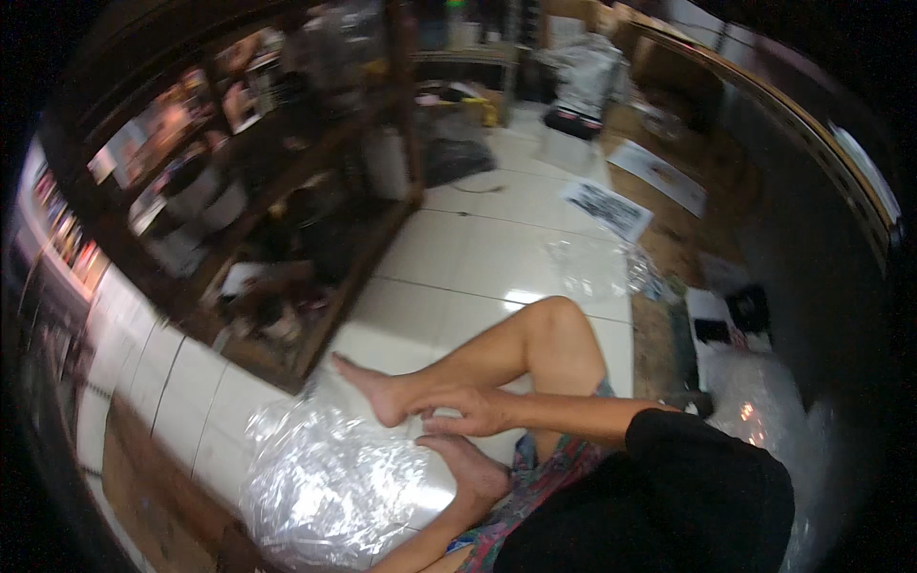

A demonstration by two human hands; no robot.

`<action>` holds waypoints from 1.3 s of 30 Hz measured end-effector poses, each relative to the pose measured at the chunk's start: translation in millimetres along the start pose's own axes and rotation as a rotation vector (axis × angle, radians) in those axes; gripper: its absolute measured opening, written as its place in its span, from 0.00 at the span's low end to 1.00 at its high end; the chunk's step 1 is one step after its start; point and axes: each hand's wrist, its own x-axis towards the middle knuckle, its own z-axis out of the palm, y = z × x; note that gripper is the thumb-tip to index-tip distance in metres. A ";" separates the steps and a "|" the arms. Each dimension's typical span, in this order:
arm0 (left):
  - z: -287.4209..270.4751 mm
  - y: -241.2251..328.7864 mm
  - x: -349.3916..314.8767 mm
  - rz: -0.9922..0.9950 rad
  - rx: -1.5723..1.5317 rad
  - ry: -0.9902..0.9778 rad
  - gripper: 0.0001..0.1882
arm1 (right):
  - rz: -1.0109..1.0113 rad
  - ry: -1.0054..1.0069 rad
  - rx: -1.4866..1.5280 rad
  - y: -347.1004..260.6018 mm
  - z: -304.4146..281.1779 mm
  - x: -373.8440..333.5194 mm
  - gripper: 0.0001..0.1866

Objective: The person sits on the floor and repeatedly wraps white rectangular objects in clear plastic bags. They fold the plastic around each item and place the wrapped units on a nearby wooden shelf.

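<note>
My right hand (468, 411) reaches across from a black sleeve and hangs over my bare feet, beside the ankle of my bent right leg (535, 344). Its fingers are loosely curved and apart, and no object shows in them. Whether the fingertips touch the ankle I cannot tell. My other foot (468, 465) lies just below the hand. A crumpled sheet of clear plastic (325, 482) spreads over the floor close to both feet. My left hand is out of the picture.
A dark wooden shelf rack (315, 353) loaded with goods stands at left. White tiles (449, 253) cover the floor. Clear plastic bags (587, 267) and a printed sheet (608, 210) lie ahead, beside a brown board (659, 353). Bulky clear wrap (755, 396) sits at right.
</note>
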 end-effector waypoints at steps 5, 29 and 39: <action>-31.8 161.7 18.8 0.778 -0.466 0.184 0.27 | 0.092 0.297 -0.029 -34.2 -94.4 -57.2 0.19; 32.9 371.5 -71.8 1.625 -0.906 -0.135 0.18 | 0.121 0.472 -1.165 -187.6 -172.4 30.8 0.21; 46.2 360.6 -43.6 1.439 -1.125 -0.127 0.16 | 0.127 -0.007 -0.525 -50.6 54.8 128.6 0.20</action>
